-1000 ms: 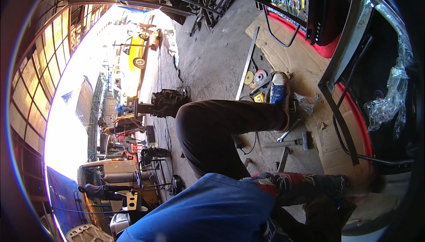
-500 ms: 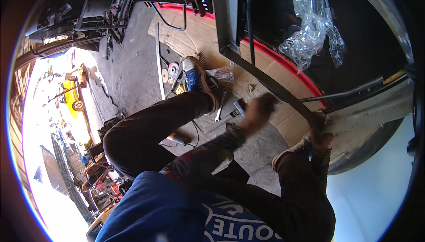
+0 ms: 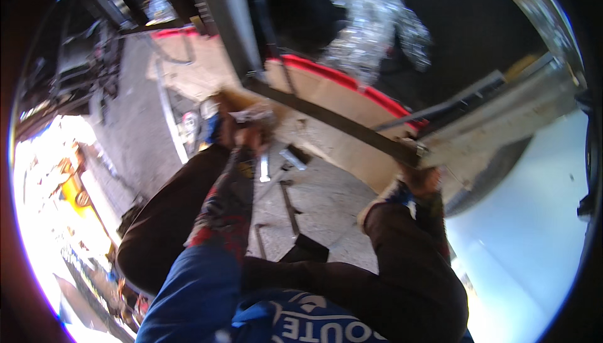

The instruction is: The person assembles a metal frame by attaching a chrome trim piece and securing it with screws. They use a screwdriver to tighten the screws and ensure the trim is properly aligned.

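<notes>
My left hand [image 3: 249, 138], blurred, is down beside my shoe [image 3: 211, 120] and a clear plastic bag [image 3: 257, 115]; its fingers cannot be made out. A wrench [image 3: 264, 168] lies just below that hand on the grey floor. Right of the wrench is a tool with a grey block-like head [image 3: 294, 158], perhaps a hammer. My right hand [image 3: 424, 181] is closed around the lower right end of a long flat metal bar [image 3: 333, 119], above my other shoe [image 3: 396, 192]. The bar slants from an upright metal post [image 3: 229, 22] down to that hand.
Flattened cardboard [image 3: 314, 132] lies under the bar, along a red-edged dark panel [image 3: 358, 85] with crumpled clear plastic [image 3: 370, 22]. A pale curved panel [image 3: 521, 198] stands at right. Grinding discs [image 3: 190, 120] and a long metal strip [image 3: 168, 114] lie left of my shoe.
My left hand has moved left and away from me, from beside the block-headed tool to the plastic bag and shoe. My right hand stays at the bar's end. The whole view has shifted.
</notes>
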Motion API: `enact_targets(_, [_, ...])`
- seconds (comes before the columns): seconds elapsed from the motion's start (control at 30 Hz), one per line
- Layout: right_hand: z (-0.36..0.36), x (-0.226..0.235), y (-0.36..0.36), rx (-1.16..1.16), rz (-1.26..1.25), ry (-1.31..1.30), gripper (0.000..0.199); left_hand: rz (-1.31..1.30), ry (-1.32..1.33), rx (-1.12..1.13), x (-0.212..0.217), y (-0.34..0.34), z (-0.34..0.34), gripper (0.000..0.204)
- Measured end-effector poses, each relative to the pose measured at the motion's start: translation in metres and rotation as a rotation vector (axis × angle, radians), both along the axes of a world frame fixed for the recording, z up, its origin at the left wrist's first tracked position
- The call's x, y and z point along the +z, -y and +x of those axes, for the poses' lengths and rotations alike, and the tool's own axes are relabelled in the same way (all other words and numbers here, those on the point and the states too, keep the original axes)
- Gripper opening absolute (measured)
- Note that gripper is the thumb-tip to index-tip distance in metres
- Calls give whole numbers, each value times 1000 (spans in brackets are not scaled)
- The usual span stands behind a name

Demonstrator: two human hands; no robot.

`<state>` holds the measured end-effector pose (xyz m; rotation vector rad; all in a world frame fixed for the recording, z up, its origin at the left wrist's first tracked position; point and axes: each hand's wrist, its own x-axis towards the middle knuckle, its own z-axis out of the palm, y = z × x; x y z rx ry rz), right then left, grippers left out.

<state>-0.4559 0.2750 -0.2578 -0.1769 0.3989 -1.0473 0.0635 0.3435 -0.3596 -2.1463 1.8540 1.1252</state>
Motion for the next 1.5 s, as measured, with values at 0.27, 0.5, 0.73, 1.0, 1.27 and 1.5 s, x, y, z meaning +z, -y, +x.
enact_targets(0.27, [15,21,10,-130,263,106,77,-323,74,435,6,-36,-22,44])
enact_targets(0.5, [14,4,6,-130,303,180,70,-22,-371,847,106,-75,-54,22])
enact_targets(0.73, [15,2,8,-125,230,264,59,65,-380,745,224,-49,-137,7])
enact_targets(1.0, [20,20,16,-150,290,284,66,357,-1126,1169,247,-46,-205,30])
enact_targets(1.27, [18,14,11,-97,303,318,68,496,-770,792,202,-58,-219,30])
enact_targets(1.5, [19,24,12,-92,358,305,67,469,-528,110,199,-35,-226,33])
